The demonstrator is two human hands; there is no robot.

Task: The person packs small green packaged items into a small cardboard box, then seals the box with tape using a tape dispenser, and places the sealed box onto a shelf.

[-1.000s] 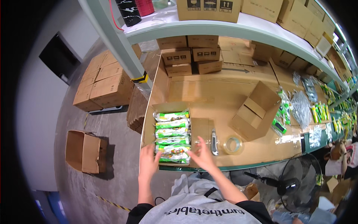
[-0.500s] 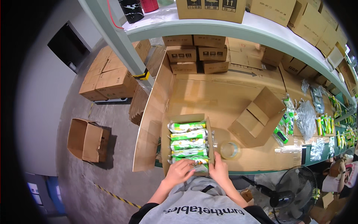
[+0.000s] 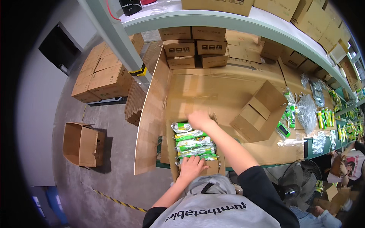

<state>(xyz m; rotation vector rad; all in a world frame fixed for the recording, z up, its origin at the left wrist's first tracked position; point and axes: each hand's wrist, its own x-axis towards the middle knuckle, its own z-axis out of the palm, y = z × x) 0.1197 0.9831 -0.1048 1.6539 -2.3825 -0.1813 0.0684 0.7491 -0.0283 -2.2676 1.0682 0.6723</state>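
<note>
An open cardboard box (image 3: 221,154) stands at the near edge of the table, close to my body. Inside lies a row of green, white and yellow plastic-wrapped packages (image 3: 194,143). My left hand (image 3: 192,166) rests on the nearest packages with its fingers stretched out, holding nothing visible. At the box's far end, my right hand (image 3: 199,120) is over the farthest package, its forearm crossing the box's right side. Motion smears those fingers, so their grip is unclear.
An empty open carton (image 3: 260,114) sits tilted to the right. Beyond it are more green packages (image 3: 291,110) and clear plastic bags (image 3: 307,114). Stacked boxes (image 3: 178,49) stand at the back under a shelf (image 3: 171,22). A black fan (image 3: 300,182) is at the lower right.
My right hand has moved from the box's near right corner to its far end. My left hand stays on the near packages. The tape roll beside the box is now hidden behind my right arm.
</note>
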